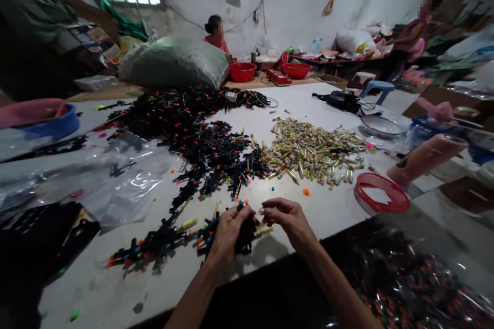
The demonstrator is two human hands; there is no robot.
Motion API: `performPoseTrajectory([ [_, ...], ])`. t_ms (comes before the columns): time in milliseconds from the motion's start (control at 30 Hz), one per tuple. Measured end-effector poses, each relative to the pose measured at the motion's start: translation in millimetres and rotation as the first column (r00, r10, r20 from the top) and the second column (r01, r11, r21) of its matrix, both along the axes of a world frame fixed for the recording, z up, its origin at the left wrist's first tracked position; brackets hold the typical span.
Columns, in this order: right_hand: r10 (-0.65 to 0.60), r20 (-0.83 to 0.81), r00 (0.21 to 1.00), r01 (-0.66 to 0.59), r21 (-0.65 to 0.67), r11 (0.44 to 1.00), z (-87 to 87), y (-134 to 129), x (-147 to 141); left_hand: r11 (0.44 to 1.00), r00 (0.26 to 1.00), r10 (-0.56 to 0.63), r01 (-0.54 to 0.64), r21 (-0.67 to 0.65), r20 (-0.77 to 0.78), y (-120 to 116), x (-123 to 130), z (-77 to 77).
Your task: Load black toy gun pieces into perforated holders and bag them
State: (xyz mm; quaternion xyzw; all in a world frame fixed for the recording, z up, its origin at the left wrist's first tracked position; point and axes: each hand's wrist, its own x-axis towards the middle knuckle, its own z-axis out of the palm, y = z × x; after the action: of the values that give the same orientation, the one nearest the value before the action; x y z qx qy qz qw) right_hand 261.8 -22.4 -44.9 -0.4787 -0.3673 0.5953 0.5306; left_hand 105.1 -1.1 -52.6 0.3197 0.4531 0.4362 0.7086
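Near the front edge of the table, my left hand [230,229] is closed around a black toy gun [245,239] with small orange and blue parts. Just to its right, my right hand [288,218] is curled, thumb and fingertips close together beside the toy gun; whatever sits between them is too small to name. More black toy guns [154,244] lie left of my hands, some with yellowish clear tubes [189,224] attached or beside them. Ahead is a large pile of black toy guns [208,149]. To its right spreads a heap of yellowish small tubes [312,151].
A red basket [382,193] stands at the right edge, near a pinkish container [428,157]. Clear plastic bags [131,185] and a blue basin [57,121] are at left. A big sack [177,61] lies behind the pile. Two people are farther back.
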Motion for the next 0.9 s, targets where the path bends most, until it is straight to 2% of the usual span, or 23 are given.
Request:
performPoseTrajectory([
  [133,-0.084,-0.017,0.996,0.083,-0.043,0.996,-10.3,-14.1,-16.4,0.960,0.954,0.273,-0.261,-0.103,0.123,9.0,7.2,-2.2],
  [233,-0.157,0.005,0.988,0.157,-0.054,0.986,-19.8,-23.1,-30.0,0.913,0.900,0.393,-0.357,-0.199,0.189,14.6,11.3,1.6],
  [367,-0.197,0.073,0.978,0.197,-0.003,0.980,-24.1,-24.0,-34.7,0.880,0.854,0.445,-0.362,-0.308,0.270,16.9,12.2,9.9],
  [567,-0.097,0.109,0.989,0.094,0.029,0.995,-21.0,-26.5,-28.4,0.811,0.806,0.537,-0.410,-0.418,0.250,16.6,8.8,13.8],
  [700,-0.069,0.150,0.986,0.060,0.063,0.996,-24.4,-30.9,-26.7,0.775,0.782,0.585,-0.461,-0.432,0.215,16.6,9.6,16.3],
  [900,-0.078,0.272,0.959,0.040,0.143,0.989,-26.2,-33.0,-24.2,0.777,0.778,0.588,-0.469,-0.419,0.220,13.3,11.3,22.8],
])
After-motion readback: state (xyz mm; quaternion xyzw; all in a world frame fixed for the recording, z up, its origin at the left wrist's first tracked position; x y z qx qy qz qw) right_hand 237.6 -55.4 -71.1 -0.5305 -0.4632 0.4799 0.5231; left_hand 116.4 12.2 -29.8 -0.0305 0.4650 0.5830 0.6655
